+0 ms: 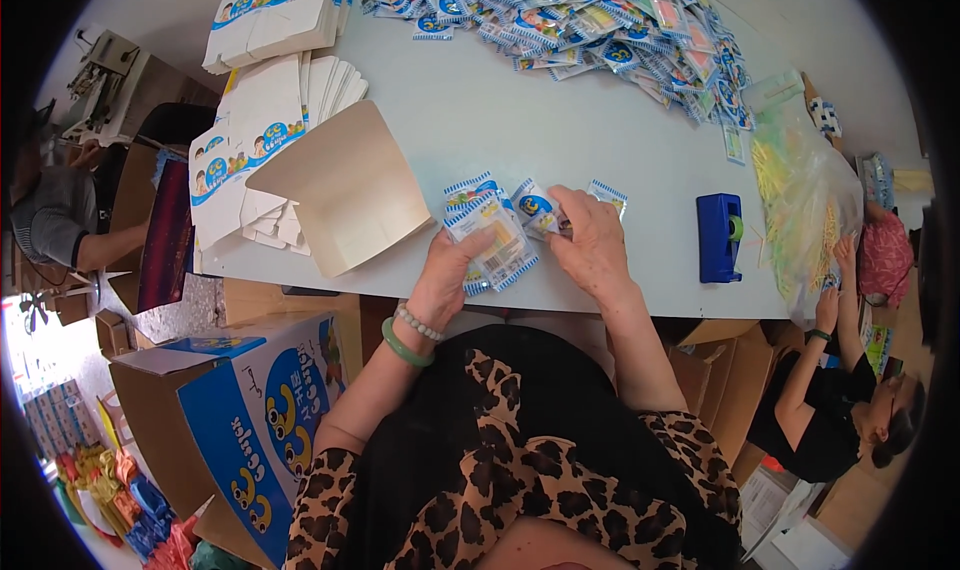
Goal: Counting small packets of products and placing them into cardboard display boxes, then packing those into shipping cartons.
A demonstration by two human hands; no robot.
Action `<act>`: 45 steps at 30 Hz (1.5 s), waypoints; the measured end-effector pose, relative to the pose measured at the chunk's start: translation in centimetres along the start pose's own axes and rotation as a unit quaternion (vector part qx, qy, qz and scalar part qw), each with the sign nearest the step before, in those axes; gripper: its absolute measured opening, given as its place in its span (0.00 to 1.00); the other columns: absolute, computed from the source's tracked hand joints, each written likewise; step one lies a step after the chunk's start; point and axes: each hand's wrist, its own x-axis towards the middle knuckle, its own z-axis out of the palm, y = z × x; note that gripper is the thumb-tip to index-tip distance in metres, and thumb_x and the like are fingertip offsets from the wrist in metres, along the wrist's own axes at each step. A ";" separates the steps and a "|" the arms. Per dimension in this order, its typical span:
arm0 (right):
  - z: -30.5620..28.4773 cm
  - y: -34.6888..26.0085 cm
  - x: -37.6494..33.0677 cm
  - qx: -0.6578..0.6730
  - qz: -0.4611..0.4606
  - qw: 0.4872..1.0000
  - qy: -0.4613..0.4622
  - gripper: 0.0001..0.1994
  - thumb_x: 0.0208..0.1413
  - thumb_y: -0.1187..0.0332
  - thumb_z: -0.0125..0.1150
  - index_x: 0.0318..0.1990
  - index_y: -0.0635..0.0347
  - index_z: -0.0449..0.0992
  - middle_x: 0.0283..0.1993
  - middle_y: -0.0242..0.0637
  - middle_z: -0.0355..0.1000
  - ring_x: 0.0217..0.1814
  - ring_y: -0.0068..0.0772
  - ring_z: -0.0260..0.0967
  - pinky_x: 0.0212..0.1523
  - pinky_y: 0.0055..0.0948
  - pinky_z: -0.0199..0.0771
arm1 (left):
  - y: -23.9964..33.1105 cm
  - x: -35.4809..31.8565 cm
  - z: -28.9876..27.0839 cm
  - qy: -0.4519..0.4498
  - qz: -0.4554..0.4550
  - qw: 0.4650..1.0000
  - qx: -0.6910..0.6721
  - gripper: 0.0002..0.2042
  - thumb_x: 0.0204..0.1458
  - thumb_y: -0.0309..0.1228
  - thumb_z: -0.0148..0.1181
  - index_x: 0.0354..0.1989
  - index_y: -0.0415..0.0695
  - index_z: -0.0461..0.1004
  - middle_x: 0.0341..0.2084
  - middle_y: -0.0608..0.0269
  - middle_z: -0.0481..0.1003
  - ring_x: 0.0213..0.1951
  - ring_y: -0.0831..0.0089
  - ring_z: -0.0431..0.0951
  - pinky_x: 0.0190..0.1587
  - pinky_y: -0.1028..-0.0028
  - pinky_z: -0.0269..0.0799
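Note:
My left hand (445, 272) is closed around a few small flat sachets (508, 248), its thumb lying across the top one. They are white and blue with striped ends and a clear middle. Just to the right, my right hand (592, 242) pinches another sachet (534, 206) between thumb and fingers, close beside the held ones. One more sachet (607, 196) shows behind the right hand's knuckles, partly hidden. Both hands are above the near edge of the pale table (480, 120).
A large heap of sachets (590, 20) covers the table's far side. Flat printed cartons (240, 160) and an opened white box (350, 195) stand at left. On the right are a blue tape dispenser (719, 238) and a clear plastic bag (805, 200). A person (830, 400) works beyond it.

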 end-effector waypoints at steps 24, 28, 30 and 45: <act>3.8 -2.0 -0.6 0.409 0.210 0.888 -0.007 0.08 0.54 0.71 0.56 0.40 0.63 0.68 0.34 0.30 0.70 0.34 0.18 0.66 0.35 0.23 0.69 | 0.1 -0.5 3.0 -0.047 -0.009 0.994 -0.100 0.18 0.57 0.33 0.57 0.54 0.39 0.66 0.47 0.61 0.74 0.48 0.68 0.75 0.52 0.67 0.73; 4.5 -3.1 -1.4 0.412 0.213 0.886 0.021 0.12 0.53 0.67 0.58 0.40 0.65 0.66 0.35 0.39 0.71 0.36 0.31 0.69 0.39 0.29 0.70 | -0.2 -0.5 2.6 -0.052 0.031 0.997 0.045 0.24 0.51 0.27 0.62 0.57 0.42 0.63 0.49 0.61 0.72 0.48 0.73 0.74 0.50 0.71 0.72; 4.3 -3.1 -1.4 0.415 0.183 0.891 0.028 0.13 0.54 0.67 0.58 0.42 0.64 0.66 0.36 0.40 0.71 0.38 0.30 0.68 0.40 0.29 0.69 | 0.0 -0.5 2.0 -0.089 0.041 0.993 0.073 0.25 0.49 0.25 0.64 0.57 0.41 0.63 0.49 0.61 0.73 0.47 0.73 0.75 0.50 0.71 0.73; 1.9 -0.2 -0.3 0.368 0.015 0.918 -0.149 0.33 0.43 0.76 0.67 0.59 0.56 0.61 0.59 0.41 0.64 0.63 0.40 0.62 0.61 0.33 0.62 | 0.0 1.6 -0.9 -0.096 0.278 0.820 0.490 0.29 0.40 0.17 0.67 0.54 0.40 0.64 0.45 0.61 0.71 0.49 0.71 0.72 0.52 0.73 0.70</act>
